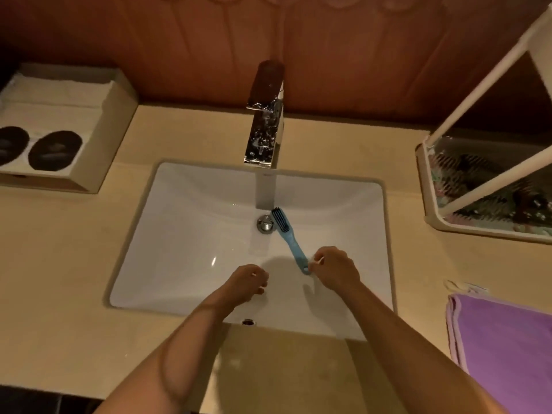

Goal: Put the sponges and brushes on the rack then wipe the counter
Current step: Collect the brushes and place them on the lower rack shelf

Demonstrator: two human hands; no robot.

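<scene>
Brush (291, 240) pinched in right hand (336, 268) over sink (179, 234), bristles beside drain (265, 224).

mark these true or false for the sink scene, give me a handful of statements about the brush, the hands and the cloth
1. The right hand pinches the handle end of the blue brush. True.
2. The blue brush lies on the counter. False: it is in the sink, bristles beside the drain.
3. The left hand holds a sponge. False: it hangs over the basin, fingers loosely curled, holding nothing.
4. A purple cloth lies on the counter to the right of the sink. True.
</scene>
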